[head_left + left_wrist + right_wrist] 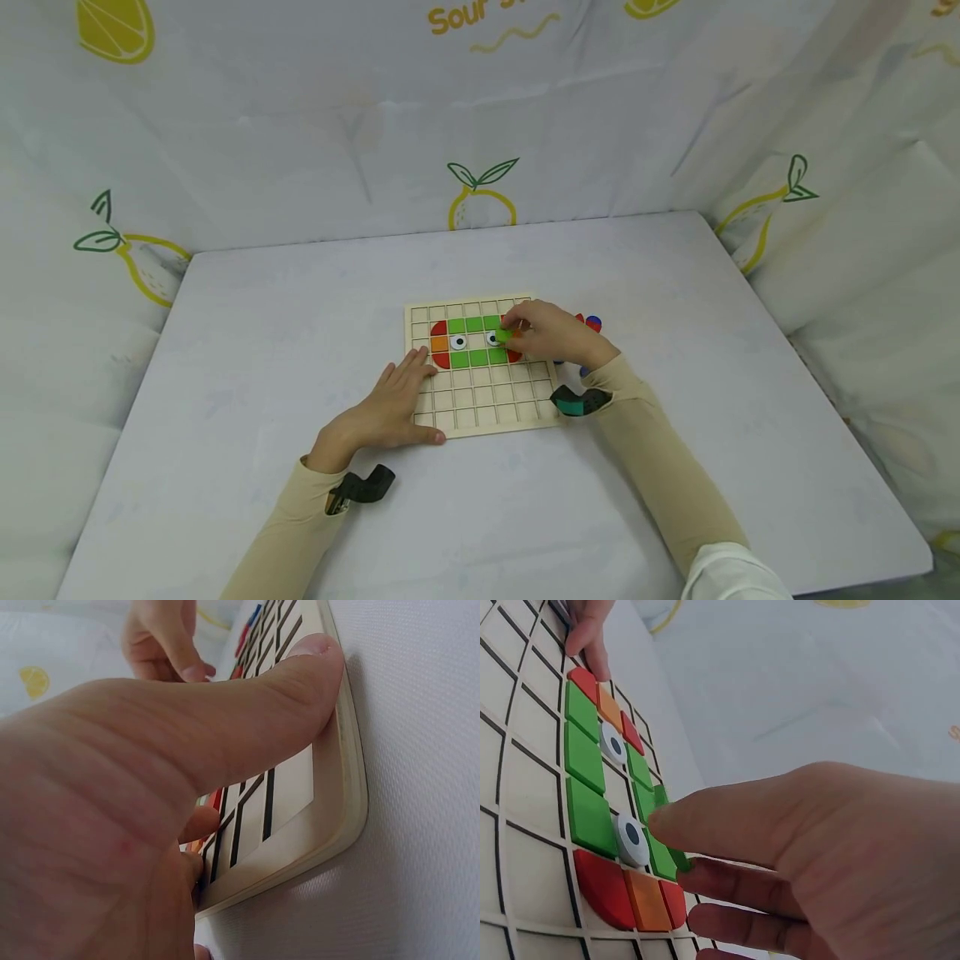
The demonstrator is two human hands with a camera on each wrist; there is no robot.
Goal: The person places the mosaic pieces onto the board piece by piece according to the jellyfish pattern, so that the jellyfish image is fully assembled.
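Note:
A wooden grid board (487, 396) lies on the table, with coloured tiles set in its squares. Green tiles (584, 754) form two rows, with white eye discs (632, 841) between them. Red rounded pieces (604, 889) and orange squares (647, 901) close both ends. My right hand (558, 333) pinches a green tile (503, 336) between thumb and fingers, close over the right eye disc and upper green row. With fingers stretched out, my left hand (386, 408) rests on the board's left edge, its thumb (311, 664) along the near rim.
Several red and blue pieces (593, 323) lie just right of the board, partly hidden behind the right hand. The white table (225, 400) reaches back to a hanging cloth (300, 150) printed with lemons. Each wrist carries a dark strapped device (367, 485).

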